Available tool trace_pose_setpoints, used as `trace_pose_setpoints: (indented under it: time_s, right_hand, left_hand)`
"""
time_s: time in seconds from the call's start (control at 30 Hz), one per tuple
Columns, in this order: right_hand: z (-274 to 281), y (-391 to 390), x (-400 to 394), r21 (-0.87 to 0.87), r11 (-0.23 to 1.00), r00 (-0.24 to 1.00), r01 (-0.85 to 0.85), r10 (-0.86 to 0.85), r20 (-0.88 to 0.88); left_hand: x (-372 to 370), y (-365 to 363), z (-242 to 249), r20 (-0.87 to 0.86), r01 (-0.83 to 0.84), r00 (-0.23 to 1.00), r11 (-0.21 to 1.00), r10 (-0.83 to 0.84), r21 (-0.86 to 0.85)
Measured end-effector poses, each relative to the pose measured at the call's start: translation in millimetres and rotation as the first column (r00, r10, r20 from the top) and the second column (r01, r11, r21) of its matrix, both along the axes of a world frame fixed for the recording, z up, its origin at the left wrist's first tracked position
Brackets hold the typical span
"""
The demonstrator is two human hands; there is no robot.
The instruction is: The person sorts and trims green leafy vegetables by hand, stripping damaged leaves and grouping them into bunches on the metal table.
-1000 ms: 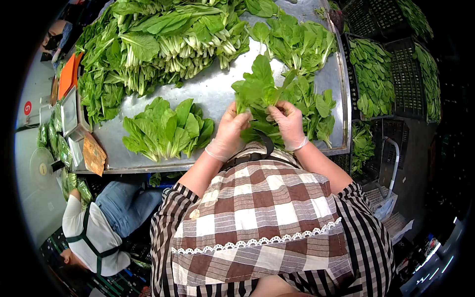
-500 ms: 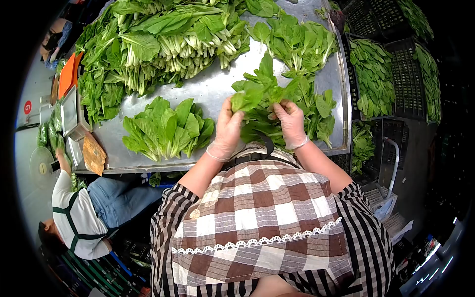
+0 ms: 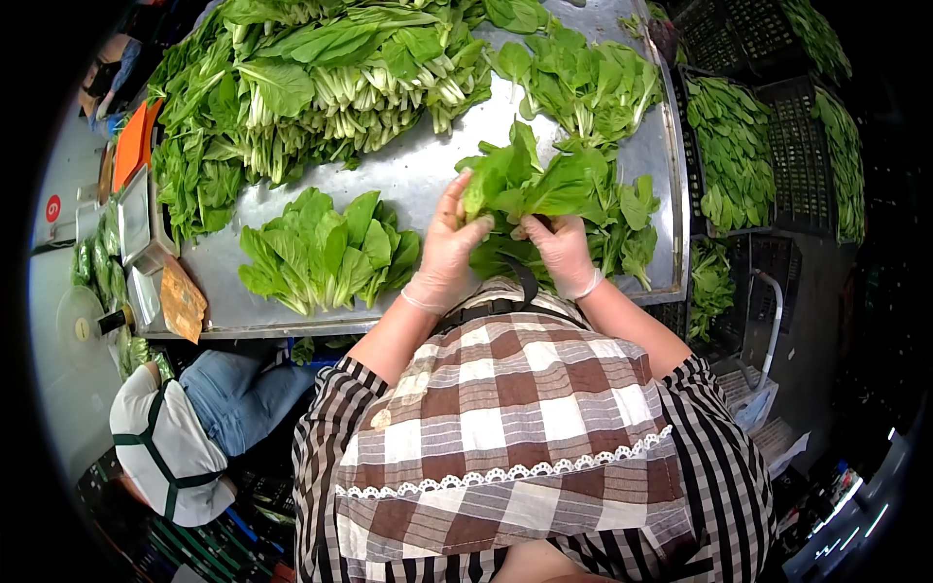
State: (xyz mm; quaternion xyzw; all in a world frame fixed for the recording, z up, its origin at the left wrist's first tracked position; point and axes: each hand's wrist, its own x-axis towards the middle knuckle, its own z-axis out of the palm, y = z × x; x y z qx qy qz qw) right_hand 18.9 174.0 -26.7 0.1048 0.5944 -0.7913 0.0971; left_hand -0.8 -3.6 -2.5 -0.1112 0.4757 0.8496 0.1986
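Note:
Both my hands wear thin clear gloves and meet over the near edge of the metal table (image 3: 398, 165). My left hand (image 3: 449, 248) closes around the leafy part of some leafy greens (image 3: 515, 180). Thumb and fingers of my right hand (image 3: 562, 255) pinch the same greens near their stem end, which is partly hidden. More loose greens (image 3: 637, 219) lie under and to the right of my hands. Left of them sits a fanned bunch of greens (image 3: 330, 253) with pale stems toward me.
A large heap of greens (image 3: 330, 87) covers the back left, and a smaller pile (image 3: 588, 83) lies at the back right. Black crates of greens (image 3: 734, 155) stand beyond the right edge. At lower left is another person (image 3: 170, 447), near a brown board (image 3: 185, 301).
The greens between my hands have turned, with leaves now spread to the right. My right hand has shifted slightly left and down. The person at left has bent and drawn an arm back.

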Motion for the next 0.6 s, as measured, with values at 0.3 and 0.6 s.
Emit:
trace_pose_setpoints:
  time_s: [0.3,0.6]
  right_hand:
    - [-7,-5,7,0.359,0.923,0.983,-0.142,0.174,-0.059]
    - [-2,-7,9,0.008,0.998,0.996,-0.054,0.054,0.077]
  left_hand:
    - [3,0,-12,0.191,0.069,0.979,0.998,-0.068,0.003]
    - [4,1,-15,0.200,0.021,0.979,0.998,-0.034,0.066]
